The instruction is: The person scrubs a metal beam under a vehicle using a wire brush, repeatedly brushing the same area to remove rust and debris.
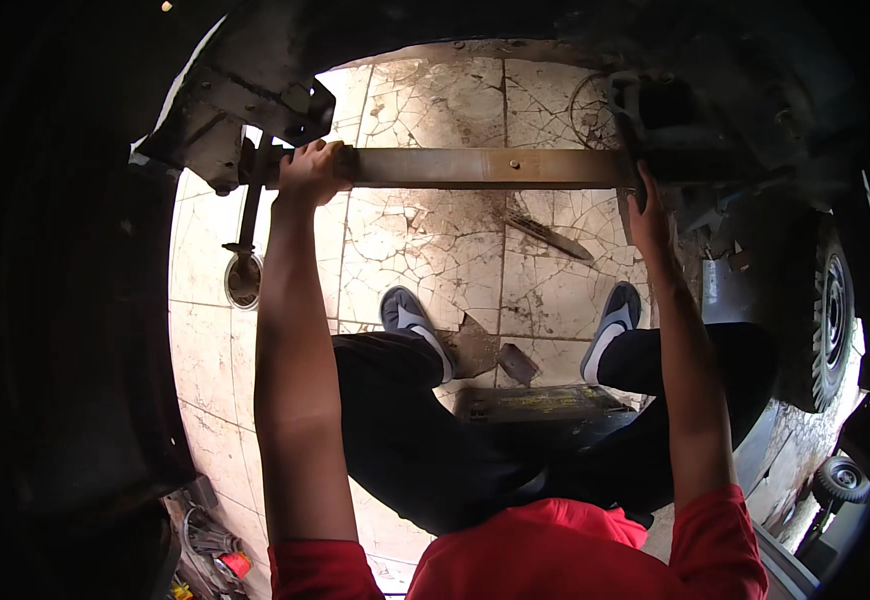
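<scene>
A long flat metal bar (475, 168), like a leaf spring, runs crosswise under dark vehicle parts, with a small bolt head (515, 164) on its face. Near its left end my left hand (312, 175) is closed over the bar, fingers on top. At the right end, my right hand (648, 215) reaches up with its fingers round a dark, narrow curved piece (627, 140) beside the bar; shadow hides just how it grips. Left of my left hand, a dark rod (250, 205) with a round end (243, 278) hangs down beside a metal bracket (300, 105).
Cracked pale tiles (385, 240) form the floor, where a thin flat strip (550, 238) and a dark fragment (518, 364) lie. A dark flat case (545, 402) sits between my legs. At right stand a tyre (832, 310) and a small wheel (842, 480). Clutter (210, 540) lies lower left.
</scene>
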A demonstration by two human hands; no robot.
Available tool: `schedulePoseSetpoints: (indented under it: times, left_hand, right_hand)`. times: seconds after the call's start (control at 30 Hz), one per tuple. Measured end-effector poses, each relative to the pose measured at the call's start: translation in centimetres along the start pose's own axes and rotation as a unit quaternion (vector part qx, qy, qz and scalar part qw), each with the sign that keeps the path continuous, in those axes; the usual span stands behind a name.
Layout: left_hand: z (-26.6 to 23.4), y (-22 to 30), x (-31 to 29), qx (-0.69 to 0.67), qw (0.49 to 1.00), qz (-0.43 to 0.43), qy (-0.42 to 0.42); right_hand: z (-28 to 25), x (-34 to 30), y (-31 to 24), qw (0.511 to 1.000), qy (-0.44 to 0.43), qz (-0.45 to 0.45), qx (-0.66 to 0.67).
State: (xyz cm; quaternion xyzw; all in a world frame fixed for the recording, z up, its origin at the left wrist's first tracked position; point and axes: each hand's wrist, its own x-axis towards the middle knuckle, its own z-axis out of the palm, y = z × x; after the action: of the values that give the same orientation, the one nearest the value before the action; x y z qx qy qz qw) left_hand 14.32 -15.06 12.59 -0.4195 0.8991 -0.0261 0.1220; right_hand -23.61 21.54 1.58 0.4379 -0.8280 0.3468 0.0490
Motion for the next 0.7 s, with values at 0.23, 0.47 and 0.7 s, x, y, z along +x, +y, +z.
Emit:
schedulePoseSetpoints:
  times: [0.23, 0.47, 0.7]
  left_hand:
    - [-0.6, 0.2, 0.5, -0.018, 0.999, -0.026, -0.02]
    - [-0.3, 0.1, 0.1, 0.007, 1.0, -0.021, 0.011]
    - [-0.5, 0.1, -0.4, 0.049, 0.999, -0.02, 0.003]
  right_hand:
    - [0.3, 0.1, 0.2, 0.998, -0.02, 0.05, -0.029]
    - [0.1, -0.6, -1.1, 0.999, -0.037, -0.03, -0.001]
    - [0.4, -1.5, -4.5, 0.989, -0.146, 0.02, -0.023]
